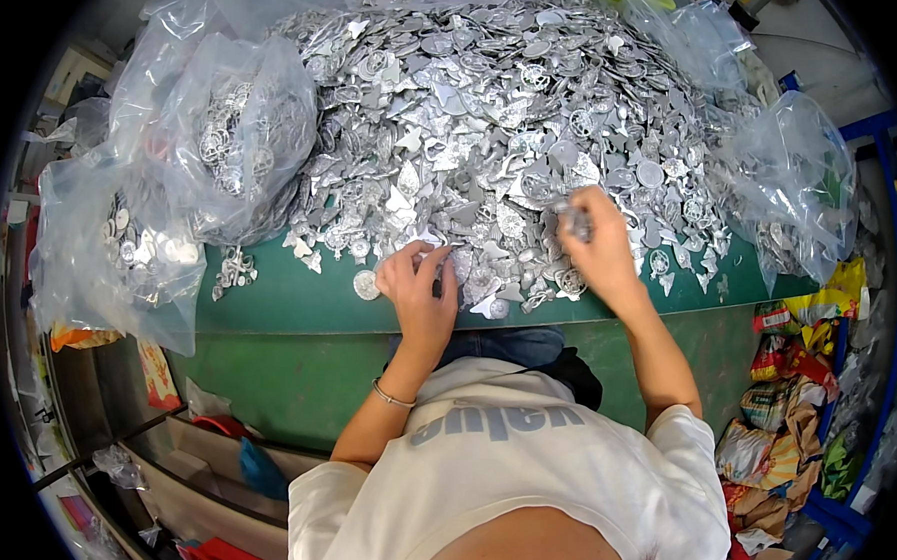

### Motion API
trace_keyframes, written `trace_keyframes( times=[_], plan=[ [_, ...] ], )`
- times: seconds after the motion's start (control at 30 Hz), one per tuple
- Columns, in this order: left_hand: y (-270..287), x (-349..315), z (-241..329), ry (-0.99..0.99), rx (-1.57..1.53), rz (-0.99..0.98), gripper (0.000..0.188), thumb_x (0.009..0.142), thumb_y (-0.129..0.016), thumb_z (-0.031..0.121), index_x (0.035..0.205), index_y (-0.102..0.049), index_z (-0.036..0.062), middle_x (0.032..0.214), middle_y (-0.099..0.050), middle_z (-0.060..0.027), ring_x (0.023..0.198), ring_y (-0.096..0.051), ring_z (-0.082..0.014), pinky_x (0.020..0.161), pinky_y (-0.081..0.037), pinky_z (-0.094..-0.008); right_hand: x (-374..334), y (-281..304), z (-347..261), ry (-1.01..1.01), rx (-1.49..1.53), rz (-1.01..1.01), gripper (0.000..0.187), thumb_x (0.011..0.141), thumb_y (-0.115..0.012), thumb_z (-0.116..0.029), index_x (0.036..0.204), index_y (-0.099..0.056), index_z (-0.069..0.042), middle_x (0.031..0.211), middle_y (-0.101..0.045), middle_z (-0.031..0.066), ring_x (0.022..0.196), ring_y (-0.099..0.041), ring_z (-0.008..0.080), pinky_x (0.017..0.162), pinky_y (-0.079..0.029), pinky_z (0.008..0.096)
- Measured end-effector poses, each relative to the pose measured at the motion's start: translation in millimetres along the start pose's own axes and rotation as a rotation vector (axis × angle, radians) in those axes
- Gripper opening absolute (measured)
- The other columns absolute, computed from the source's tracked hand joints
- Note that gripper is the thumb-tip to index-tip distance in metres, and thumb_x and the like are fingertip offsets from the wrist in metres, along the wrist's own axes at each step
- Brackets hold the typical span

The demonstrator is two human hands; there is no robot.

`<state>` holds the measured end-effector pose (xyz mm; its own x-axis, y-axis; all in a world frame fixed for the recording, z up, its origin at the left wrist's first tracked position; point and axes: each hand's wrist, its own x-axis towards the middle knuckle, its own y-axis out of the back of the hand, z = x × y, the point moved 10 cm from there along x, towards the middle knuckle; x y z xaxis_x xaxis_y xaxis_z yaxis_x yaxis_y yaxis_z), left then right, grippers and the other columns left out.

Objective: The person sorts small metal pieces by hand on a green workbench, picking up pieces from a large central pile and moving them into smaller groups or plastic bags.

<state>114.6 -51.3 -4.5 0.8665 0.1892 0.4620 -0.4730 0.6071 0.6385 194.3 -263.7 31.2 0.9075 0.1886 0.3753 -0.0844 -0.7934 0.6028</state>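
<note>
Leftmost, a clear bag [82, 256] is slumping over the front edge [271, 334] of a green table [299, 302], showing pale and silvery pieces through its film. Beside it, a fuller clear sack [283, 107] is holding silvery openwork pieces [228, 149]. At the far right, a third plastic bag [803, 149] is bulging, with more metal pieces lying low inside it.

Along the front edge, a bare strip of tabletop is running from the left bag toward the left hand [419, 281], broken by a small cluster of pieces [233, 271] and a round disc [366, 285]. Between the hands, stray pieces are reaching almost to the edge; to the right, a narrower green band is showing.

Beyond and between both hands, a broad heap of silvery metal pieces [501, 108] is spreading. The left hand is resting at its near border, fingers bent; whether they are grasping anything cannot be told. The right hand [602, 248], over the heap's near right portion, is gripping a blurred clump of silvery pieces [575, 221] in curled fingers.
</note>
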Motion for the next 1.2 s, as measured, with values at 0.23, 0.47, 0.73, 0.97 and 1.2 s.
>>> trace_keyframes(
  times=[0.23, 0.47, 0.73, 0.97, 1.2],
  plan=[
    [-3, 0, 0, -0.002, -0.004, 0.001, 0.024, 0.070, -0.067, 0.002, 0.093, -0.065, 0.0104, 0.097, -0.054, -0.0048, 0.093, -0.048, -0.0243, 0.086, -0.028, -0.0393, 5, 19, 81, -0.488, 0.111, -0.045, 0.020, 0.081, -0.064, -0.018, 0.077, -0.061, 0.002, 0.059, -0.054, 0.0086, 0.054, -0.046, 0.0135, 0.051, -0.036, 0.0284],
    [0, 0, -2, -0.003, 0.015, 0.000, 0.023, 0.071, -0.067, 0.003, 0.092, -0.065, 0.0097, 0.096, -0.054, -0.0054, 0.092, -0.048, -0.0242, 0.086, -0.029, -0.0387, 21, 5, 50, -0.177, -0.263, -0.076, 0.027, 0.082, -0.064, -0.022, 0.091, -0.063, 0.004, 0.070, -0.062, 0.0188, 0.064, -0.060, 0.0320, 0.060, -0.044, 0.0369],
    [0, 1, 0, -0.009, 0.007, -0.010, 0.023, 0.070, -0.066, 0.001, 0.092, -0.065, 0.0079, 0.096, -0.055, -0.0083, 0.091, -0.050, -0.0267, 0.084, -0.032, -0.0396, -1, 8, 75, -0.618, 0.953, -0.019, 0.031, 0.091, -0.056, -0.022, 0.115, -0.054, -0.002, 0.063, -0.050, 0.0032, 0.049, -0.044, 0.0094, 0.041, -0.034, 0.0268],
    [-1, -1, 4, -0.093, -0.011, 0.026, 0.019, 0.073, -0.062, -0.001, 0.091, -0.064, 0.0044, 0.096, -0.055, -0.0130, 0.088, -0.050, -0.0310, 0.079, -0.036, -0.0403, -50, 137, 74, -0.542, 0.841, 0.369, 0.023, 0.093, -0.052, -0.019, 0.109, -0.053, -0.002, 0.069, -0.048, 0.0009, 0.047, -0.040, 0.0067, 0.039, -0.029, 0.0224],
    [-2, -3, 5, -0.111, 0.043, 0.022, 0.017, 0.073, -0.059, -0.003, 0.089, -0.062, 0.0027, 0.094, -0.052, -0.0131, 0.089, -0.049, -0.0316, 0.079, -0.034, -0.0428, -108, 400, 150, -0.060, 0.719, 1.314, 0.010, 0.093, -0.050, -0.018, 0.092, -0.049, -0.008, 0.072, -0.048, 0.0000, 0.046, -0.042, 0.0086, 0.036, -0.030, 0.0242]
  ],
)
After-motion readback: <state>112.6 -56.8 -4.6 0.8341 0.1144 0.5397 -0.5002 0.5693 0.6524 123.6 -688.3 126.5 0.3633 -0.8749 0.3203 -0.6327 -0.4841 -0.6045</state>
